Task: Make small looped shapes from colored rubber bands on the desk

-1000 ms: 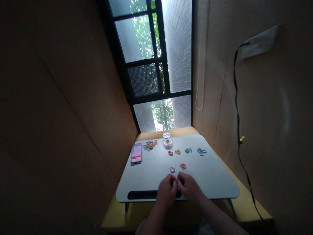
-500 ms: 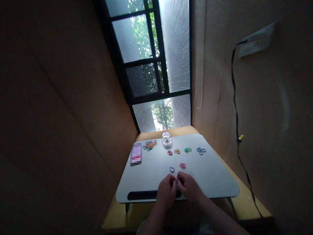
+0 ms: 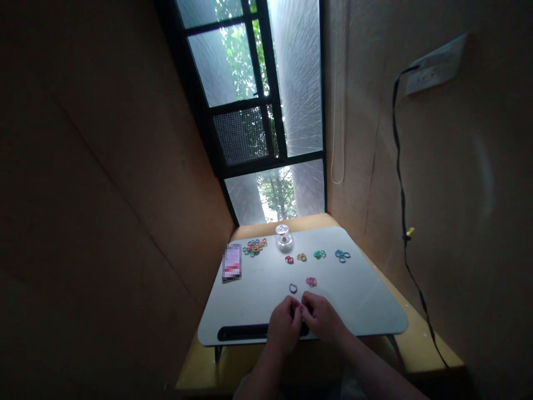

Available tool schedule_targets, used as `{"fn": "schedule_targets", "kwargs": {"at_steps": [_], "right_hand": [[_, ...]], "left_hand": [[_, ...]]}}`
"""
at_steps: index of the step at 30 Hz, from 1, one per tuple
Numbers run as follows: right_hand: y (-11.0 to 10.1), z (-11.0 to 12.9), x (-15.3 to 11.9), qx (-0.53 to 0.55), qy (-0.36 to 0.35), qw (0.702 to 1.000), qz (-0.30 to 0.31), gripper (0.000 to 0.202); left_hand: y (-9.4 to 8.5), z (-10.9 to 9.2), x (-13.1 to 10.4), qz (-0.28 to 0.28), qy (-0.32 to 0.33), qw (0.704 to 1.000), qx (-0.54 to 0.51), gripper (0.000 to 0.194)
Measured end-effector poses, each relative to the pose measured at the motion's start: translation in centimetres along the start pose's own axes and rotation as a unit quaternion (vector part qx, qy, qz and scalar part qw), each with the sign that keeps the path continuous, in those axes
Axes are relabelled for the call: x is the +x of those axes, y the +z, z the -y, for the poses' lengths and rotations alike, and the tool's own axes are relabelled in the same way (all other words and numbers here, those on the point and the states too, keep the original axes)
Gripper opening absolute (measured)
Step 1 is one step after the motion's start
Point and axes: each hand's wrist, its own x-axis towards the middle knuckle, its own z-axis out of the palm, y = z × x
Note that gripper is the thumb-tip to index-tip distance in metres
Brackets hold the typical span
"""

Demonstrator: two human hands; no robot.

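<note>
My left hand [image 3: 285,324] and my right hand [image 3: 323,318] meet fingertip to fingertip over the front edge of the white table [image 3: 250,294]. Both are closed, pinching something too small to make out between them. Just beyond the fingers lie a purple ring [image 3: 293,288] and a small pink pile [image 3: 311,281]. Farther back sit small groups of rings: red [image 3: 289,259], yellow [image 3: 302,257], green [image 3: 320,254] and blue [image 3: 342,256]. A mixed-colour pile [image 3: 255,248] lies at the back left.
A clear round container [image 3: 284,239] stands at the table's back. A blurred pink-and-white item [image 3: 232,261] lies at the left edge. The black slot [image 3: 242,333] runs along the front. On the right wall a black cable [image 3: 398,150] hangs from an outlet plate [image 3: 435,69].
</note>
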Motion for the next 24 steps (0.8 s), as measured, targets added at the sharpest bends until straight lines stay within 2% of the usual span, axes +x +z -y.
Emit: {"fn": "schedule_targets", "kwargs": {"at_steps": [24], "right_hand": [[-0.49, 0.55, 0.04, 0.010, 0.006, 1.000, 0.009, 0.014]], "left_hand": [[-0.19, -0.39, -0.16, 0.000, 0.009, 1.000, 0.007, 0.015]]}}
